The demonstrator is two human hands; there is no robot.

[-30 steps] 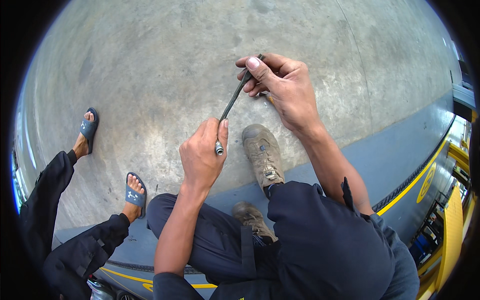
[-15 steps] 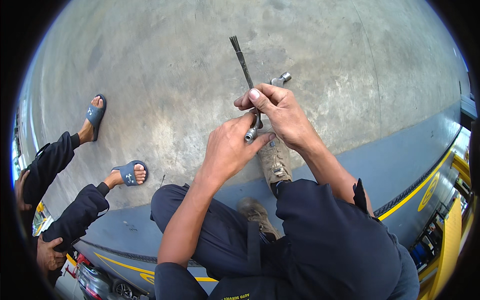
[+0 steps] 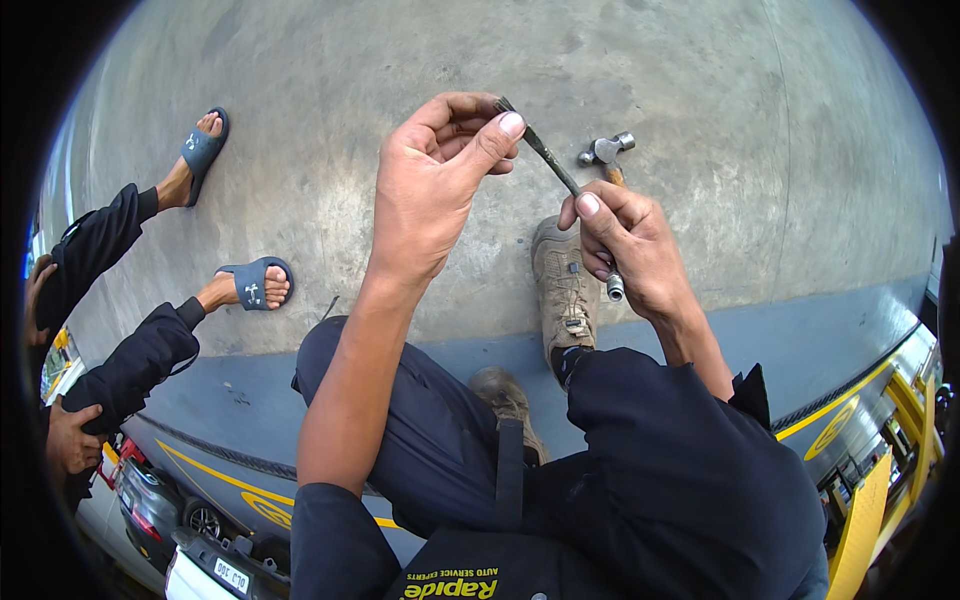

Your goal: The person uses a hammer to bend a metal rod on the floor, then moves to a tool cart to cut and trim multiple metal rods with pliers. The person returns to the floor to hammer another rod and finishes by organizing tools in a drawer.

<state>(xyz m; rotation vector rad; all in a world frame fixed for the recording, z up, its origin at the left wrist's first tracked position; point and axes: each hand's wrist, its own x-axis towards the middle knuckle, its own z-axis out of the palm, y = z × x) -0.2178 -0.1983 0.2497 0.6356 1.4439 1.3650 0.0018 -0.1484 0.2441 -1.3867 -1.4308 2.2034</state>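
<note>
A thin, dark, hose-like piece (image 3: 548, 156) slants between my two hands, its upper end split into strands. My left hand (image 3: 435, 175) pinches those strands between thumb and fingertips. Lower down, my right hand (image 3: 635, 240) is closed round the piece's middle. A silver metal fitting (image 3: 614, 289) pokes out below the right fingers; whether it joins the dark piece is hidden inside the hand. Just beyond the right hand, a ball-peen hammer (image 3: 606, 149) with a wooden handle lies on the concrete floor.
My tan shoe (image 3: 566, 290) stands below the hands. At left a person in dark clothes and blue slides (image 3: 262, 284) sits or crouches close by. Yellow metal frames (image 3: 862, 520) rise at lower right, and a dark car (image 3: 160, 510) shows at lower left.
My left hand has left the fitting end and moved up to the split strands. My right hand has shifted right and down with the piece, which now leans the same way but lower.
</note>
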